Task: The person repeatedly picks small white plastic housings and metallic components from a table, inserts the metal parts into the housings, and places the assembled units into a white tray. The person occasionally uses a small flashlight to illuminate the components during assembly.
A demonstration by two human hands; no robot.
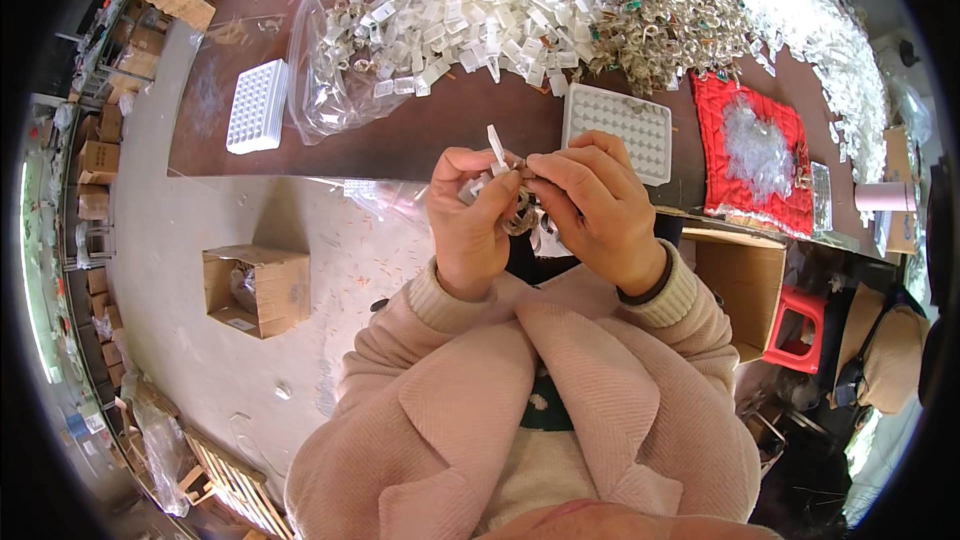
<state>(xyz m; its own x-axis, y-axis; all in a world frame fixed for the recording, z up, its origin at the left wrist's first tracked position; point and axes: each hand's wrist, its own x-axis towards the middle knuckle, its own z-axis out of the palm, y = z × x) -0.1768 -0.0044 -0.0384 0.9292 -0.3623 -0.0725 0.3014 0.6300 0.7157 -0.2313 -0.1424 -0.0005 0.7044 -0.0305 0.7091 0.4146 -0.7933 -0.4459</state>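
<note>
My left hand [468, 225] is closed on a small white plastic piece [497, 148], whose narrow end sticks up past the thumb and finger. Close against it, my right hand [598, 202] has thumb and forefinger pinched together; what lies between them is too small to tell. A cluster of small metallic ring-like pieces [520, 213] shows just below the fingertips, between the hands. Which hand bears the cluster I cannot tell. Both hands are over the near edge of the brown table [400, 145]. Behind my right hand lies a white tray [650, 170] with rows of small hollows.
Heaped across the table are white plastic pieces [465, 10], metallic ring-like pieces [660, 15] and more clear-white pieces [800, 20]. Stacked white trays [257, 105] stand left. A red cloth [725, 185] bears clear bits [757, 140]. An open cardboard box [280, 290] and red stool [798, 330] are below.
</note>
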